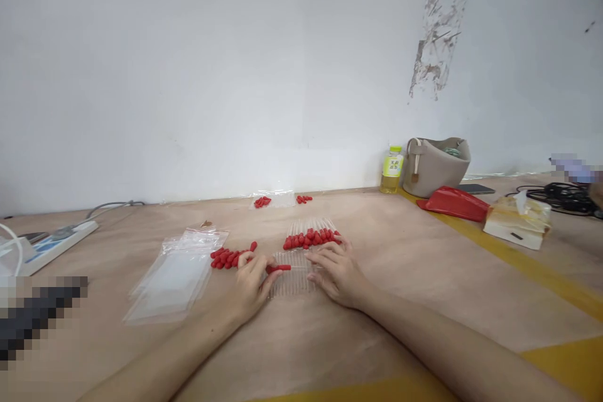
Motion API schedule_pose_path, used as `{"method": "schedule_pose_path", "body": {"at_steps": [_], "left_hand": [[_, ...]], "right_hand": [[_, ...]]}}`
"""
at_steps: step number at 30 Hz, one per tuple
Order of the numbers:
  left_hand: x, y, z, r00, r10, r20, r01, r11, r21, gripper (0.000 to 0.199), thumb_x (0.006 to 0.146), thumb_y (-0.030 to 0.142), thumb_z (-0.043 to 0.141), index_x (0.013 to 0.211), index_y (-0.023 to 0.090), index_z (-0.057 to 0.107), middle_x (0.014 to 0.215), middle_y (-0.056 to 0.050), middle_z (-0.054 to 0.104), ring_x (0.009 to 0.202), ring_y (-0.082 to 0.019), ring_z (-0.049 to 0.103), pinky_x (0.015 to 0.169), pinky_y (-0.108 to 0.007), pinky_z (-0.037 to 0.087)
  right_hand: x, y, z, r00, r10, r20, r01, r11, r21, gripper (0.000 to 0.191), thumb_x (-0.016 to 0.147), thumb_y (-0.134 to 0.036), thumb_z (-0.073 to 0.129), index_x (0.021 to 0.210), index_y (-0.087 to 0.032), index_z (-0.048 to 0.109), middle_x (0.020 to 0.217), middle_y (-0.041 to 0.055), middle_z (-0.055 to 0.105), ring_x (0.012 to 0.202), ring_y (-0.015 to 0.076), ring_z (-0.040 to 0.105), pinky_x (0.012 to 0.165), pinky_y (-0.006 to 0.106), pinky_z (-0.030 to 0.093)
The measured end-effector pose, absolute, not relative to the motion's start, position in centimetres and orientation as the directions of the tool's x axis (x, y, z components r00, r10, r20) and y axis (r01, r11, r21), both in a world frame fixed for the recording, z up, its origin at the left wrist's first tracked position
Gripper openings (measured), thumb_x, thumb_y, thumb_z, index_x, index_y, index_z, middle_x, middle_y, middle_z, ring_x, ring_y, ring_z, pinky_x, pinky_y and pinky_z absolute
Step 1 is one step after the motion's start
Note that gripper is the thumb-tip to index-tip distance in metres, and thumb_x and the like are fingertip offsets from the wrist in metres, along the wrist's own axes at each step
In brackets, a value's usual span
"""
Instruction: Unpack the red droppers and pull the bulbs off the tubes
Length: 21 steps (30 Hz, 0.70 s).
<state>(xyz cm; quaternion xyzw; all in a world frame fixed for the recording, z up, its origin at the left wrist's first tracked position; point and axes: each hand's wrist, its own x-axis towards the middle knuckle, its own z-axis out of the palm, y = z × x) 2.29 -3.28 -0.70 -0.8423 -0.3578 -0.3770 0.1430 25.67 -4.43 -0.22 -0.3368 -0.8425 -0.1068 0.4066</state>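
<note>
Between thumb and fingers of my left hand (pixel 254 279) is a red rubber dropper bulb (pixel 281 268), its narrow end toward the right. A thin clear dropper tube (pixel 300 268) runs from that end to my right hand (pixel 336 270), whose thumb and fingers close on it. Beneath both hands lies a row of loose clear tubes (pixel 287 289). Just beyond, several droppers with red bulbs (pixel 311 238) lie side by side, tubes pointing away. A pile of loose red bulbs (pixel 226 258) sits beside my left hand.
Clear zip bags (pixel 172 276) lie left of the bulbs, with a power strip (pixel 63 245) farther left. Small red bulbs (pixel 262 201) lie near the wall on clear plastic. At right are a bottle (pixel 392 169), a grey bag (pixel 436 166), a red pouch (pixel 455 203) and tissues (pixel 518 220).
</note>
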Motion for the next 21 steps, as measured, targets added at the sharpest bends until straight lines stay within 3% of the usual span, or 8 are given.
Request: {"method": "schedule_pose_path", "body": {"at_steps": [5, 11, 21], "left_hand": [[3.2, -3.4, -1.2, 0.486, 0.444, 0.753, 0.608, -0.790, 0.073, 0.005, 0.084, 0.018, 0.047, 0.089, 0.018, 0.047, 0.076, 0.001, 0.059, 0.069, -0.011, 0.052, 0.081, -0.033, 0.031], [3.6, -4.3, 0.1, 0.532, 0.456, 0.714, 0.614, -0.788, 0.046, 0.012, 0.082, 0.024, 0.053, 0.093, 0.023, 0.057, 0.087, -0.001, 0.062, 0.080, -0.014, 0.054, 0.083, -0.036, 0.027], [3.6, -5.3, 1.0, 0.631, 0.428, 0.648, 0.603, -0.795, -0.062, 0.014, 0.083, 0.025, 0.050, 0.078, 0.021, 0.061, 0.067, 0.001, 0.061, 0.066, -0.013, 0.048, 0.070, -0.033, 0.024]], "right_hand": [[24.9, -4.2, -0.9, -0.481, 0.430, 0.764, 0.635, 0.771, -0.035, 0.018, 0.083, -0.032, 0.049, 0.094, -0.022, 0.061, 0.069, 0.0009, 0.062, 0.075, 0.0155, 0.049, 0.090, 0.043, 0.025], [24.5, -4.2, -1.3, -0.524, 0.435, 0.733, 0.625, 0.781, -0.017, 0.016, 0.084, -0.026, 0.047, 0.086, -0.022, 0.062, 0.068, 0.0006, 0.058, 0.074, 0.0142, 0.046, 0.086, 0.039, 0.026], [25.1, -5.2, -0.5, -0.588, 0.381, 0.714, 0.566, 0.824, 0.027, 0.016, 0.082, -0.022, 0.047, 0.075, -0.020, 0.061, 0.056, -0.0017, 0.053, 0.066, 0.0128, 0.040, 0.081, 0.035, 0.026]]}}
